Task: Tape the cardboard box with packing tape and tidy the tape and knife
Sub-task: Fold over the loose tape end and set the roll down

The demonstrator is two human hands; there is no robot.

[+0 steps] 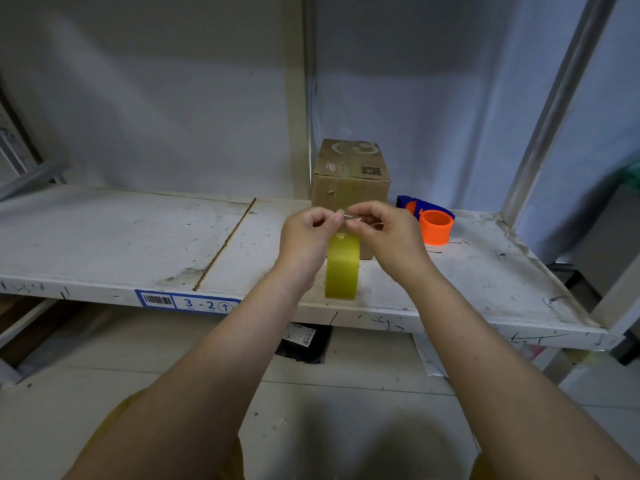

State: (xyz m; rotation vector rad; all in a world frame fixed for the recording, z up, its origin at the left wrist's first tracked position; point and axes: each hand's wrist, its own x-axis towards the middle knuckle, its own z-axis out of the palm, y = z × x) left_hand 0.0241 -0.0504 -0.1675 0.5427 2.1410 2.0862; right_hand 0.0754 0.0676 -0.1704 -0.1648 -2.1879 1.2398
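Observation:
A yellowish roll of packing tape (341, 268) hangs upright over the shelf's front edge, held from above. My left hand (306, 237) and my right hand (388, 233) meet at the top of the roll, both pinching the clear loose tape end between thumb and fingers. Behind them a small cardboard box (349, 178) stands on the white shelf (121, 237), with tape strips across its top and front. An orange and blue tape dispenser (431, 221) lies to the right of the box. No knife is visible.
A shelf upright (296, 98) rises behind the box, and a metal post (554, 105) stands at the right. A blue label reading 3-2 (188, 301) marks the shelf front. A black packet (304, 342) lies on the floor under the shelf.

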